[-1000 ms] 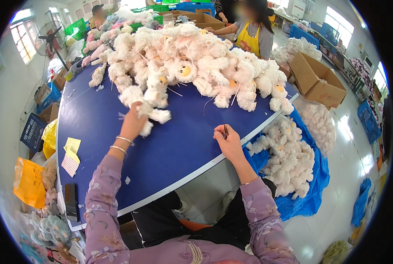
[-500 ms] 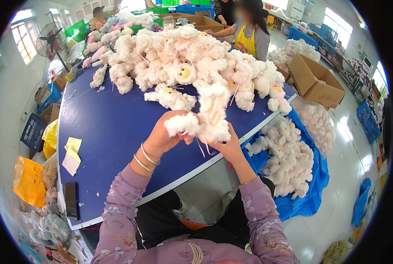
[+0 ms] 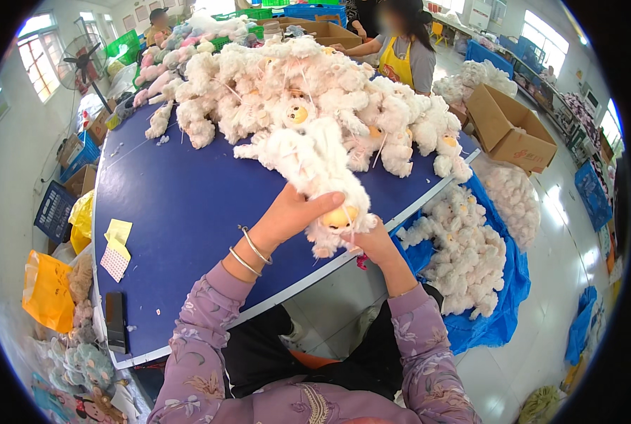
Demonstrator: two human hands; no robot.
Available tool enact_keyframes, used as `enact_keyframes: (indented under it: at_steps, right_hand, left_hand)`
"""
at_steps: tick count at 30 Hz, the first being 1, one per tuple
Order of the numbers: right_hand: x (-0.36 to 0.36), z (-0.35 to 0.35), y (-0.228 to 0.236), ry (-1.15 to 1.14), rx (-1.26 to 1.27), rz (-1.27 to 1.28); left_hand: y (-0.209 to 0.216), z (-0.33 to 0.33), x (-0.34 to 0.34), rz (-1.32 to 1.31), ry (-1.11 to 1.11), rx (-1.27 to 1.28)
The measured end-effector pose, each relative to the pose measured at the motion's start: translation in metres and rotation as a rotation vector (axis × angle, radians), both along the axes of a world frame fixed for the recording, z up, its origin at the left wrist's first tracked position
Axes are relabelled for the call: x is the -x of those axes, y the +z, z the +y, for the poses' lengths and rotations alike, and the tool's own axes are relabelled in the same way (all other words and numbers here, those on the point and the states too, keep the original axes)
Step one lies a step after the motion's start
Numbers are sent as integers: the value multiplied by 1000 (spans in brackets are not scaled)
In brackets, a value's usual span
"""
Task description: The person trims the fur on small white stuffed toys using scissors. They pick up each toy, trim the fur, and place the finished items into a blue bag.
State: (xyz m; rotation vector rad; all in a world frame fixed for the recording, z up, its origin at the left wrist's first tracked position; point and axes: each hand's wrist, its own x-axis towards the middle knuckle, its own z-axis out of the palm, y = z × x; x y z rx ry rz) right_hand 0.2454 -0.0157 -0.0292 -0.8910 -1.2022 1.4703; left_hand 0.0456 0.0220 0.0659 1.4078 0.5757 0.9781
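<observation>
Both my hands hold a white fluffy plush toy [image 3: 315,162] near the front edge of the blue table [image 3: 188,212]. Its yellow face [image 3: 339,216] points up and toward me, and its body stretches away to the pile. My left hand [image 3: 294,212] grips it from the left, the thumb lying across beside the face. Closed at the right side of its head is my right hand [image 3: 373,240], fingers partly hidden by the fur. Just beyond lies a big heap of similar white plush toys [image 3: 259,85], some with yellow faces and thin ribbons showing.
Right of the table, a blue bag [image 3: 495,321] holds more white plush toys, with an open cardboard box [image 3: 510,134] behind it. Yellow paper slips [image 3: 117,237] and a black oblong object [image 3: 115,321] lie at the table's left. Across the table is a person in a yellow apron [image 3: 398,63].
The plush toy has been turned, so its yellow face now shows toward me. My left hand has shifted slightly right and down, its thumb now on top of the toy.
</observation>
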Motion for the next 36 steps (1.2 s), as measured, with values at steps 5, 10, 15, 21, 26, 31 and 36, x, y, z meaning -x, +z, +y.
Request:
enact_keyframes:
  at_steps: [5, 10, 15, 21, 26, 31, 36]
  right_hand:
    - [8, -4, 3, 130, -4, -85]
    - [12, -5, 1, 157, -12, 8]
    - [12, -2, -3, 175, -49, 3]
    - [14, -2, 0, 210, -36, 38]
    - [16, -3, 1, 235, -16, 55]
    - [15, -2, 0, 221, -13, 26]
    - [13, -6, 4, 174, -7, 144]
  left_hand:
    - [11, 0, 2, -202, -38, 162]
    - [10, 8, 2, -264, 124, 179]
    - [14, 9, 7, -439, 152, 189]
    - [24, 13, 18, -447, 157, 233]
    - [29, 21, 30, -562, 17, 324]
    - [27, 25, 33, -587, 103, 355]
    - [29, 16, 35, -385, 166, 259]
